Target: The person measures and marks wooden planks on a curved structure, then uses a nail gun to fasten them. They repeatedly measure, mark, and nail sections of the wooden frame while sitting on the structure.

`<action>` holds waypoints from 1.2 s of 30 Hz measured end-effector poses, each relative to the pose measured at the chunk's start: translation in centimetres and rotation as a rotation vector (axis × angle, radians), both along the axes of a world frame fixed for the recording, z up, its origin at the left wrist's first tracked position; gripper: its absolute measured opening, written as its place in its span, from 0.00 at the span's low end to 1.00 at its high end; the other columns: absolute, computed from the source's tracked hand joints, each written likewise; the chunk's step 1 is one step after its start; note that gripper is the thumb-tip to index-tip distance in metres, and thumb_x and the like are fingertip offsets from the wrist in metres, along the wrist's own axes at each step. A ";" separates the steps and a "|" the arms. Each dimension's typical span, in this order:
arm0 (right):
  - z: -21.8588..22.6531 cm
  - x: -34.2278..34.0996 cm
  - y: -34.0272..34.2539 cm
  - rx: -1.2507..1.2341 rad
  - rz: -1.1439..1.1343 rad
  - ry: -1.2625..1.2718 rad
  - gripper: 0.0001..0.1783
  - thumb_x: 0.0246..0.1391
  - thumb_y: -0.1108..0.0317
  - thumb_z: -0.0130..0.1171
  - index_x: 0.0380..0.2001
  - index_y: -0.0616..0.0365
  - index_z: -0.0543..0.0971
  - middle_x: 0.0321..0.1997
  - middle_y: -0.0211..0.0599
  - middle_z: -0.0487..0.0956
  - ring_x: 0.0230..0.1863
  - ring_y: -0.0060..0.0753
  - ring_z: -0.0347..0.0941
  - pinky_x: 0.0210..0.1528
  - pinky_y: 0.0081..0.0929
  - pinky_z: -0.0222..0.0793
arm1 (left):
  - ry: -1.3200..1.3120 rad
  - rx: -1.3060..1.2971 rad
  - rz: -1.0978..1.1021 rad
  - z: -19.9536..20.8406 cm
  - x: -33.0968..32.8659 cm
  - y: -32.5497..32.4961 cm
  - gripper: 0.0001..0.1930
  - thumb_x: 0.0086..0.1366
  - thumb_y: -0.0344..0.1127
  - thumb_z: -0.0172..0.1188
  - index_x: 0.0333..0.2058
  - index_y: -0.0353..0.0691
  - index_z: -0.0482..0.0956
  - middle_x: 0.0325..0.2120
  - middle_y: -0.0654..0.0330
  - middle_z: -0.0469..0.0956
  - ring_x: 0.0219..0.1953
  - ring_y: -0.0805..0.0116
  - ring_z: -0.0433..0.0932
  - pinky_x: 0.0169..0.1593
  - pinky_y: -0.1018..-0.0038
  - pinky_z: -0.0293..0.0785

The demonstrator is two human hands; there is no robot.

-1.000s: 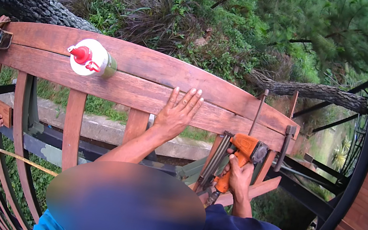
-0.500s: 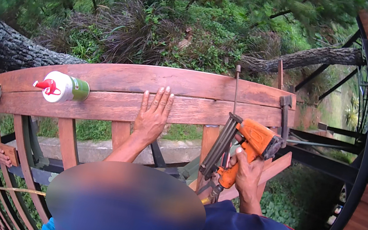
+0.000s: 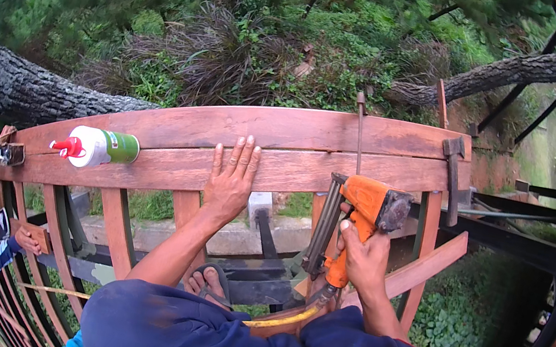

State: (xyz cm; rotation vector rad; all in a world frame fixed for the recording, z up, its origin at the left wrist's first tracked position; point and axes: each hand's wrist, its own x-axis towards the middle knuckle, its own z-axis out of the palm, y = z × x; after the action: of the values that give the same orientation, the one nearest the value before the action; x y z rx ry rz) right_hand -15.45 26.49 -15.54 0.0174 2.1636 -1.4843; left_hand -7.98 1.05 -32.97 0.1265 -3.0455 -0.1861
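My left hand [image 3: 230, 184] lies flat on the reddish wooden top rail [image 3: 293, 169], fingers straight and pointing away from me. My right hand [image 3: 362, 261] is wrapped round the handle of an orange nail gun [image 3: 366, 202], held at the near edge of the rail. Its dark slanted magazine [image 3: 323, 225] is on the left, and a yellow hose [image 3: 282, 321] runs from its lower end across my legs. Whether the nose touches wood is hidden. A white and green bottle with a red cap [image 3: 104, 147] rests on the rail left of my left hand.
A thin metal rod [image 3: 360, 132] crosses the rail beyond the nail gun. A dark hammer-shaped metal tool [image 3: 452, 176] sits at the rail's right end. At far left, another person's hand [image 3: 27, 240] touches a small wooden block. Upright slats [image 3: 117, 227] stand below; a trunk [image 3: 47, 92] lies behind.
The nail gun has turned more upright and drawn slightly nearer to me, with my right hand still round it. My left hand stays flat on the rail. The view has shifted, showing my sandalled foot.
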 end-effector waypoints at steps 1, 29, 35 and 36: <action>-0.6 -0.2 -0.6 0.008 0.020 0.015 0.18 0.66 0.72 0.56 0.57 0.66 0.78 0.27 0.25 0.75 0.26 0.15 0.69 0.29 0.19 0.66 | 0.010 0.015 0.004 0.0 0.0 0.0 0.36 0.62 0.30 0.53 0.71 0.35 0.62 0.75 0.49 0.56 0.78 0.55 0.52 0.77 0.44 0.40; -3.3 -2.7 -4.0 0.314 0.107 0.030 0.11 0.63 0.69 0.62 0.41 0.68 0.83 0.20 0.25 0.75 0.20 0.16 0.69 0.23 0.22 0.66 | -0.044 0.056 0.006 0.6 -0.1 -0.2 0.32 0.67 0.31 0.48 0.71 0.37 0.63 0.75 0.52 0.56 0.78 0.57 0.51 0.77 0.42 0.40; -4.4 -1.8 -3.5 0.270 0.087 0.074 0.09 0.63 0.71 0.61 0.40 0.67 0.83 0.18 0.25 0.74 0.18 0.14 0.67 0.20 0.23 0.64 | 0.019 0.062 -0.001 -0.2 0.1 -0.3 0.33 0.67 0.31 0.48 0.72 0.37 0.61 0.76 0.51 0.55 0.78 0.57 0.50 0.77 0.41 0.39; -4.6 -1.7 -3.3 0.278 0.086 0.095 0.09 0.63 0.70 0.61 0.39 0.66 0.83 0.17 0.25 0.74 0.18 0.14 0.67 0.20 0.23 0.64 | 0.047 0.044 0.006 -0.4 0.2 -0.2 0.33 0.67 0.31 0.48 0.72 0.37 0.60 0.76 0.51 0.55 0.78 0.57 0.50 0.77 0.41 0.39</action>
State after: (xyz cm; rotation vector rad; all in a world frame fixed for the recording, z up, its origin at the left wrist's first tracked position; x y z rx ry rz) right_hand -17.19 23.18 -20.15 -0.0506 2.4001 -1.1492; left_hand -7.77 0.88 -33.33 0.1322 -2.9952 -0.2513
